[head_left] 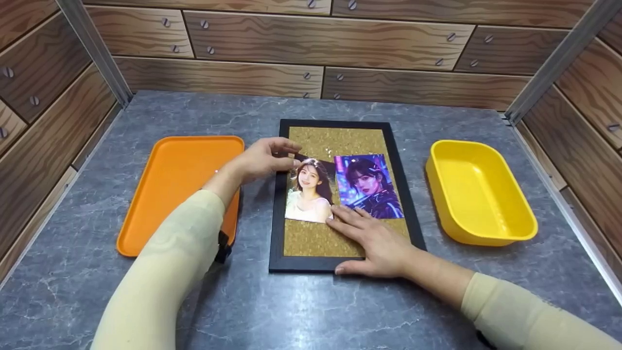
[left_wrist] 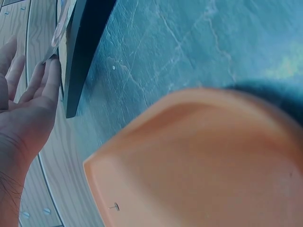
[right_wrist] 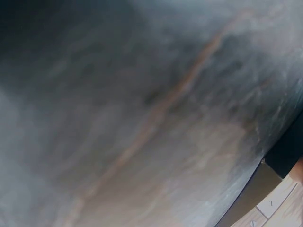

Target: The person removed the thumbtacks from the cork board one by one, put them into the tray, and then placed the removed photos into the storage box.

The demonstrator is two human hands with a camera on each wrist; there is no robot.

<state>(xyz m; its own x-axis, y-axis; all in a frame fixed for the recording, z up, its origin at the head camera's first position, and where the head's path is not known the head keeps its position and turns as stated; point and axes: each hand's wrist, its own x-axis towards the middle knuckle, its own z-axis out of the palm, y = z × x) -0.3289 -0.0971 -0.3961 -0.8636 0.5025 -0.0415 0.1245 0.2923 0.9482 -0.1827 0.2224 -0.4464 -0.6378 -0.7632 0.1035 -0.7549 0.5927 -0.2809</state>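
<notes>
A photo print (head_left: 309, 192) of a smiling person in a white top lies on the left part of a black-framed cork board (head_left: 320, 240). My left hand (head_left: 260, 158) pinches its upper left corner between thumb and fingertips. The corner stands slightly off the cork in the left wrist view, at the fingertips of the left hand (left_wrist: 33, 101). With fingers spread, my right hand (head_left: 379, 243) rests on the board's lower part, fingertips on that photo's lower right corner. A second, purple-blue illustrated print (head_left: 368, 187) lies beside it on the right.
An orange tray (head_left: 182, 170) lies left of the board, under my left forearm, with a small pin (left_wrist: 116, 206) in it. A deep yellow tub (head_left: 478, 189) stands to the right. Wood-patterned walls (head_left: 325, 43) enclose the grey marbled table (head_left: 301, 311).
</notes>
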